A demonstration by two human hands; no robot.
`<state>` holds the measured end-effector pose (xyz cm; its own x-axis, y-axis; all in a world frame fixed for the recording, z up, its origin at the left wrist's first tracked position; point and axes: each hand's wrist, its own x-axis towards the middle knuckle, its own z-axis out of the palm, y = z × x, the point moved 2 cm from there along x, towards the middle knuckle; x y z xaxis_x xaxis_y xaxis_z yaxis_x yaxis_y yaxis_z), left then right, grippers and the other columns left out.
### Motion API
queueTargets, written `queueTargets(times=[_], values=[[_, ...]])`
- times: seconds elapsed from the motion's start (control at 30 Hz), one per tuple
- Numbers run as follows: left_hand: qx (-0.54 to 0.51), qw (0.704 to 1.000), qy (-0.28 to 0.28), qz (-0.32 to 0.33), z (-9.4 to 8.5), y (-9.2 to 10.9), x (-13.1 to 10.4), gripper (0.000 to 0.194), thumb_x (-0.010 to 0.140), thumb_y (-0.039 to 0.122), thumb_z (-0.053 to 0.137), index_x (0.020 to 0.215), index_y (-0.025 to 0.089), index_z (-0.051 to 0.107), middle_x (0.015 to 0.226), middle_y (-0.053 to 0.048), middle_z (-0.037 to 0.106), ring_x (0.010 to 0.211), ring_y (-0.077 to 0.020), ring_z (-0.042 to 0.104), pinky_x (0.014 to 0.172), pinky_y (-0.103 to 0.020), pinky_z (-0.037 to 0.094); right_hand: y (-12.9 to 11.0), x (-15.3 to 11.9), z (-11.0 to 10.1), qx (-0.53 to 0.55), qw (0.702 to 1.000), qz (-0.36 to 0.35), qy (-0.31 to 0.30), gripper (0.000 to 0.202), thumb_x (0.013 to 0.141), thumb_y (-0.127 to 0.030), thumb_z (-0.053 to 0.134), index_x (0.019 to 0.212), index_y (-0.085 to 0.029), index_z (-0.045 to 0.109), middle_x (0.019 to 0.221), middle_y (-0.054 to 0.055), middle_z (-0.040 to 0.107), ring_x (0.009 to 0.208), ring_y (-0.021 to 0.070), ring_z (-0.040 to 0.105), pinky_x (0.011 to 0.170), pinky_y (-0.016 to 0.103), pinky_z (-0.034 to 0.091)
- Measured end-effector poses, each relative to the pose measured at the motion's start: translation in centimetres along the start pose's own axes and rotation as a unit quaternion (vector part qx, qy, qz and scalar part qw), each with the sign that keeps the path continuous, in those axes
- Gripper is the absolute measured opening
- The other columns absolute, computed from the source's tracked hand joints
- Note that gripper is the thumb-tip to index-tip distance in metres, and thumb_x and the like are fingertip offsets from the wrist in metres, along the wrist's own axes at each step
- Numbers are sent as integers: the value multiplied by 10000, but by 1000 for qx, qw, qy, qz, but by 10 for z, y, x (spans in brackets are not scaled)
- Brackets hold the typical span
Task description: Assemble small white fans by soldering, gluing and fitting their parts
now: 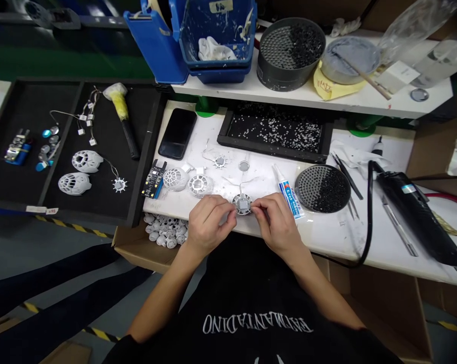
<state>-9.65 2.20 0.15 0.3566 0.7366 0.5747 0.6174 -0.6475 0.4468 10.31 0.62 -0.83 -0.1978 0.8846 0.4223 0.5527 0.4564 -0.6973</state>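
Note:
Between my hands, near the table's front edge, sits a small round slotted piece [243, 204] with a grey square in its middle and thin wires at its far side. My left hand [212, 222] pinches its left rim, and my right hand [276, 222] pinches the right rim. Left of them stand two white lattice shells, one rounded [175, 179] and one ring-like [200, 186]. Beyond lie a star-shaped wired part [220, 162] and a small metal disc [244, 166]. A glue tube [289, 198] rests just past my right hand.
A round dish of black pellets [322, 188], tweezers [348, 177] and a black corded tool [421, 217] lie right. A phone [177, 133] and a circuit board [153, 179] lie left, beside a black tray [133, 202]. A low shelf [395, 103] overhangs the back.

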Motion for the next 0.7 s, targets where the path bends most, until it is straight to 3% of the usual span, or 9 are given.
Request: queueTargets(times=[0.2, 0.37, 0.53, 0.7], values=[[-30, 999, 20, -25, 4, 1, -6, 272, 930, 163, 694, 1185, 222, 623, 1036, -80, 728, 947, -227, 703, 826, -389, 608, -1, -1, -10, -13, 999, 4, 32, 163, 1048, -118, 585, 1165, -231, 582, 1002, 70, 658, 920, 224, 600, 812, 398, 519], [-24, 998, 46, -36, 18, -2, -13, 385, 864, 238, 757, 1215, 212, 602, 1078, -104, 708, 985, -257, 697, 820, -401, 621, 15, 13, -30, -90, 992, 18, 91, 107, 1037, -156, 613, 1122, -220, 606, 994, 77, 659, 925, 238, 583, 817, 405, 482], [-38, 996, 52, -66, 20, -1, -13, 295, 885, 226, 714, 1164, 209, 622, 1061, -107, 718, 951, -248, 700, 796, -401, 622, 28, 24, -29, -232, 971, 28, 49, 39, 1039, -248, 662, 1056, -229, 692, 937, 44, 716, 905, 250, 568, 811, 417, 344], [-94, 989, 59, -98, 6, 10, 0, 45, 969, 220, 632, 934, 226, 604, 840, -59, 702, 783, -202, 675, 686, -369, 596, 26, 20, -26, -211, 973, 3, 97, 86, 1027, -263, 687, 1094, -236, 734, 852, 28, 704, 831, 232, 577, 784, 397, 335]])
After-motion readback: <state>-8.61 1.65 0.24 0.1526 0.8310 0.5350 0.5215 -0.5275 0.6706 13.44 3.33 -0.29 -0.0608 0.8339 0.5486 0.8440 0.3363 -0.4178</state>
